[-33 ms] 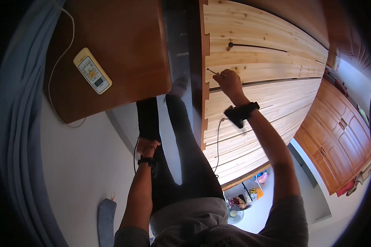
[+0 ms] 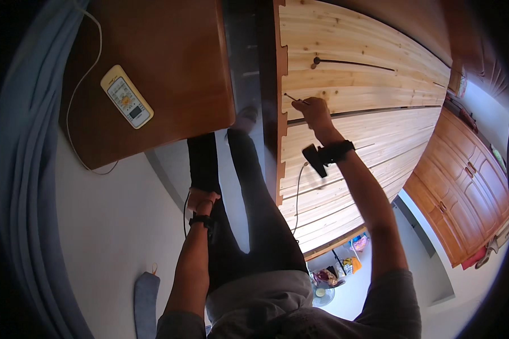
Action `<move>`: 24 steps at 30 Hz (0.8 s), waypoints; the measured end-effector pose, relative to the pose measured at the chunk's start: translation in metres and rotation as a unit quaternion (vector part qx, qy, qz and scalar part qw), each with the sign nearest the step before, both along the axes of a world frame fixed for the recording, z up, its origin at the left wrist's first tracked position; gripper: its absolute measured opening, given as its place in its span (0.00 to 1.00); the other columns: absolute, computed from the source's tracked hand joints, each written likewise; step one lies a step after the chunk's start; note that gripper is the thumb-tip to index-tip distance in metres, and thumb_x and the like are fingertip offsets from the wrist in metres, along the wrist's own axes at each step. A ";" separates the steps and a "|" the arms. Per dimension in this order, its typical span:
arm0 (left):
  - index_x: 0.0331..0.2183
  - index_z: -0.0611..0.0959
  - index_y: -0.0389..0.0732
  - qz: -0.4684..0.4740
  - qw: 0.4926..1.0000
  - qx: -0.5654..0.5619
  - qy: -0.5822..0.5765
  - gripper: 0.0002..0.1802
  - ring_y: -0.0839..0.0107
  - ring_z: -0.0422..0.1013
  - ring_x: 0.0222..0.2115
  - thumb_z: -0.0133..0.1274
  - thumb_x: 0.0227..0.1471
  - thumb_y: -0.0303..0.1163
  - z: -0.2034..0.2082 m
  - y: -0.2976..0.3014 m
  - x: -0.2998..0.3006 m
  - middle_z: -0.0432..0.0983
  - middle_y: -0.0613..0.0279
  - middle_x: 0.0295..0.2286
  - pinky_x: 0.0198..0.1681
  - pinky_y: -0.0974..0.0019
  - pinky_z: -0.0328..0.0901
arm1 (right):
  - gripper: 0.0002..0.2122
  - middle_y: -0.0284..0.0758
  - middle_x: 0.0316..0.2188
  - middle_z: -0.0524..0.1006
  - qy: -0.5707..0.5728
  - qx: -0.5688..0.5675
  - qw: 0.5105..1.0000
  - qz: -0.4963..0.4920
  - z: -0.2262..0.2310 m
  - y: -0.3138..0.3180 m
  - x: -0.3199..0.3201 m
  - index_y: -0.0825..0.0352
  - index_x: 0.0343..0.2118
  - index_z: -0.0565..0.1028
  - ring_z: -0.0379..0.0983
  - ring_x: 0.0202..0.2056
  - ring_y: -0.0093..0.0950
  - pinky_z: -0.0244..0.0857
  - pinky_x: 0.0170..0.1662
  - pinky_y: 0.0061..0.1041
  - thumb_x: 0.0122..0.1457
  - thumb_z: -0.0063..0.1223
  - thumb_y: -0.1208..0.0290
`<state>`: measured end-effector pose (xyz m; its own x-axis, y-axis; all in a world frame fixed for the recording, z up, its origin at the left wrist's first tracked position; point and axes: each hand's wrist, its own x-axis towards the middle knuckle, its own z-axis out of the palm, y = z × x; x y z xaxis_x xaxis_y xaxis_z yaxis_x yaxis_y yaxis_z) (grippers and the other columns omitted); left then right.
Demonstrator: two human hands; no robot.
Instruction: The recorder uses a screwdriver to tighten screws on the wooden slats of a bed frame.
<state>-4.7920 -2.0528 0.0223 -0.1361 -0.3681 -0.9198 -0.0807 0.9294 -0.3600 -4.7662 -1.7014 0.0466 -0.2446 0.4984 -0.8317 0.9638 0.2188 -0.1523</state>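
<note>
My right hand (image 2: 315, 114) is closed in a pinch above the pale wooden boards (image 2: 367, 85). From its fingers a thin dark rod (image 2: 292, 98) sticks out to the left, its tip near the boards' notched edge; the rest is hidden in the hand. Farther off on the boards lies a long dark rod (image 2: 353, 64) with a round knob at its left end. My left hand (image 2: 202, 199) rests against my dark trouser leg (image 2: 203, 164), with its fingers mostly hidden. Black straps with small devices sit on both wrists.
At the far left, a brown table (image 2: 169, 51) holds a pale yellow remote control (image 2: 127, 97) and a white cable (image 2: 69, 107). A blue curtain (image 2: 34, 169) hangs at the left. A wooden cabinet (image 2: 464, 181) stands at the right, and a grey fabric piece (image 2: 146, 305) lies low left.
My right wrist has turned slightly, tilting the device on its strap. The thin rod stays in that hand, and my left hand has not moved.
</note>
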 end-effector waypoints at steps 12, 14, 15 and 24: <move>0.36 0.64 0.35 -0.062 0.997 -0.050 0.014 0.41 0.60 0.69 0.30 0.62 0.18 0.46 -0.015 -0.007 0.007 0.71 0.53 0.28 0.33 0.65 0.65 | 0.09 0.31 0.16 0.68 -0.061 -0.056 0.997 0.008 0.005 0.004 -0.009 0.65 0.21 0.69 0.64 0.16 0.20 0.59 0.19 0.17 0.51 0.42 0.66; 0.35 0.64 0.35 -0.064 0.997 -0.034 0.022 0.41 0.60 0.69 0.30 0.62 0.18 0.46 -0.014 -0.011 0.007 0.71 0.53 0.28 0.32 0.64 0.65 | 0.07 0.33 0.18 0.70 -0.093 0.095 0.952 0.276 0.005 -0.008 -0.016 0.65 0.22 0.71 0.69 0.20 0.23 0.63 0.23 0.20 0.49 0.43 0.68; 0.35 0.64 0.35 -0.065 0.997 -0.035 0.021 0.41 0.60 0.69 0.30 0.62 0.18 0.46 -0.014 -0.013 0.007 0.71 0.53 0.28 0.32 0.64 0.65 | 0.06 0.34 0.19 0.71 -0.077 0.098 0.897 0.425 0.008 -0.012 -0.016 0.65 0.23 0.72 0.70 0.25 0.26 0.64 0.25 0.22 0.47 0.44 0.70; 0.36 0.65 0.34 -0.072 0.996 -0.034 0.034 0.41 0.57 0.69 0.30 0.62 0.17 0.44 -0.016 -0.014 0.011 0.70 0.50 0.29 0.33 0.63 0.65 | 0.06 0.37 0.20 0.72 -0.009 0.135 0.871 0.472 0.003 -0.009 -0.008 0.64 0.23 0.72 0.71 0.28 0.28 0.64 0.27 0.25 0.44 0.48 0.68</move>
<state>-4.7815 -2.0666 0.0060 -0.2526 -0.4006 -0.8807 0.0260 0.9071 -0.4201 -4.7744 -1.7101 0.0498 -0.6393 0.2599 -0.7237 0.3357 0.9411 0.0414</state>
